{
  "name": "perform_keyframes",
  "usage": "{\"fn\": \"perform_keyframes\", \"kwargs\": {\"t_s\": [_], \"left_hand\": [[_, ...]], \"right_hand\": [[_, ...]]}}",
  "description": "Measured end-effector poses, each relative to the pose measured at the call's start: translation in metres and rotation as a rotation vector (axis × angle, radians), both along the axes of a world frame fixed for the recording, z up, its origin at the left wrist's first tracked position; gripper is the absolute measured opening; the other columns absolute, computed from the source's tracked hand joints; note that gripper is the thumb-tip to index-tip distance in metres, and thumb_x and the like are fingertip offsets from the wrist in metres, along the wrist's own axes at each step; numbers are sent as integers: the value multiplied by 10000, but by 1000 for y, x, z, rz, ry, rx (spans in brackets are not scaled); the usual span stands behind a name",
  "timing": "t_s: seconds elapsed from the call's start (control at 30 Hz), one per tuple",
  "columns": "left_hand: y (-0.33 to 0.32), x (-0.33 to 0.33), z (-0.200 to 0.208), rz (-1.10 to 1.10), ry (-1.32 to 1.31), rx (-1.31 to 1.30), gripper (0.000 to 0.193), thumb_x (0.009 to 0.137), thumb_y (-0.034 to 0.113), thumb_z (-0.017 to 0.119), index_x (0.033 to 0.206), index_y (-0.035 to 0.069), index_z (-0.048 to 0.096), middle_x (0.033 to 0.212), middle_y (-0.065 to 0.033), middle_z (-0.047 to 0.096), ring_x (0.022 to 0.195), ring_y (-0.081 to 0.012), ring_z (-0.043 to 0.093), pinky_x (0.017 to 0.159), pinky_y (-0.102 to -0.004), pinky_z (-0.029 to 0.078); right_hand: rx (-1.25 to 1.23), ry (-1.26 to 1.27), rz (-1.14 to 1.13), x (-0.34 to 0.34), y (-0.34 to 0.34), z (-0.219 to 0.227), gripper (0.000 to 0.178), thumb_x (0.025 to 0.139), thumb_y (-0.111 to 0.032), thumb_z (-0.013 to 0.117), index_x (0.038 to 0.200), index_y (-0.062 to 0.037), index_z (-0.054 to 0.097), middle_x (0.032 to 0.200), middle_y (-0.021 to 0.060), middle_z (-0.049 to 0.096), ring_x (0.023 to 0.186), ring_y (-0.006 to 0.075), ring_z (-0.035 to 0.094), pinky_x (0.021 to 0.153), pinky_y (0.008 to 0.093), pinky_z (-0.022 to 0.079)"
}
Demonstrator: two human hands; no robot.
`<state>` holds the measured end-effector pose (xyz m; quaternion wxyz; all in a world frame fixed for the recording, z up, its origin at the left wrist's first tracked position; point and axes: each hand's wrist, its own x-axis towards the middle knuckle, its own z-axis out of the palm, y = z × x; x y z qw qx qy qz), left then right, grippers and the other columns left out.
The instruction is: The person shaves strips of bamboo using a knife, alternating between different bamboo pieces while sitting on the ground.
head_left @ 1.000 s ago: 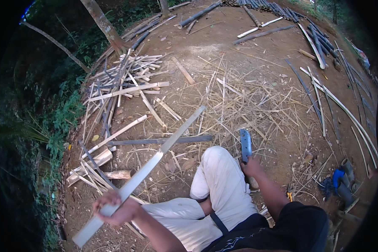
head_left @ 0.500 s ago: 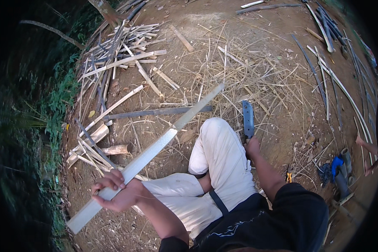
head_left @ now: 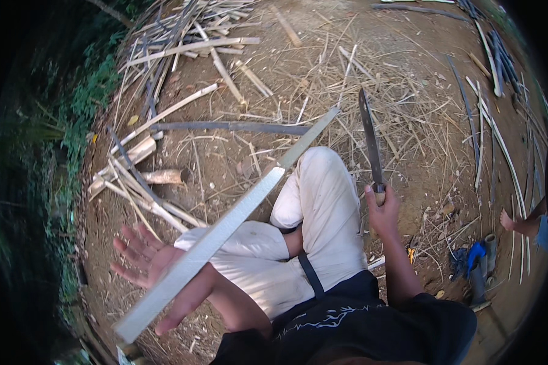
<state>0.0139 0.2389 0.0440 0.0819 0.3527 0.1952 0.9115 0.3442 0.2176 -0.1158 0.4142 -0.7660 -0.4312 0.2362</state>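
A long, pale split-bamboo slat (head_left: 231, 218) slants from the lower left across my left leg, with a joint partway along it. My left hand (head_left: 158, 264) lies beneath its near end, palm up and fingers spread, so the slat crosses the palm without being gripped. In my right hand (head_left: 383, 210), beside my raised knee, is a machete (head_left: 371, 140) held by its short handle. Its dark blade points away from me, turned nearly edge-on.
A heap of split bamboo (head_left: 195, 45) lies far left. A dark bamboo strip (head_left: 231, 126) and a cut bamboo piece (head_left: 164, 176) lie nearer. Shavings (head_left: 371, 79) cover the ground ahead. At right are long strips (head_left: 499, 140), a blue cloth (head_left: 476, 254) and another person's foot (head_left: 506, 220).
The fingers of my left hand have opened from around the slat. My right hand has lifted the machete and turned its blade from flat to nearly edge-on.
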Motion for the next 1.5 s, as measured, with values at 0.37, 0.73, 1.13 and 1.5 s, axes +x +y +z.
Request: {"fn": "perform_keyframes", "kwargs": {"t_s": [0.37, 0.73, 1.13, 1.5], "left_hand": [[-54, -36, 3, -145, -8, 64, 677, 911, 738, 373, 823, 74, 463, 651, -21, 357, 448, -114, 352, 409, -245, 302], [-53, 0, -14, 61, -182, -54, 696, 881, 816, 327, 842, 130, 436, 645, -13, 361, 430, -110, 358, 381, -221, 328], [-59, 10, -12, -9, -234, -14, 719, 839, 827, 428, 829, 110, 482, 654, -24, 386, 466, -149, 422, 423, -252, 361], [-72, 15, -9, -81, -138, -45, 646, 841, 764, 522, 813, 121, 462, 663, -12, 369, 480, -134, 376, 423, -259, 311]], "right_hand": [[248, -221, 981, -102, -49, 72, 493, 761, -191, 754, 1170, -8, 548, 920, 145, 644, 781, 324, 662, 693, 401, 514], [348, -372, 892, -93, -25, 60, 303, 633, -77, 766, 870, -51, 580, 702, 97, 599, 645, 336, 605, 607, 433, 456], [-153, -543, 635, -80, -5, 43, 257, 714, -135, 726, 893, -62, 556, 770, 123, 646, 682, 362, 654, 610, 472, 520], [-145, -502, 723, -55, 20, 33, 213, 796, -124, 704, 925, -10, 578, 724, 184, 655, 684, 380, 667, 616, 480, 534]]}}
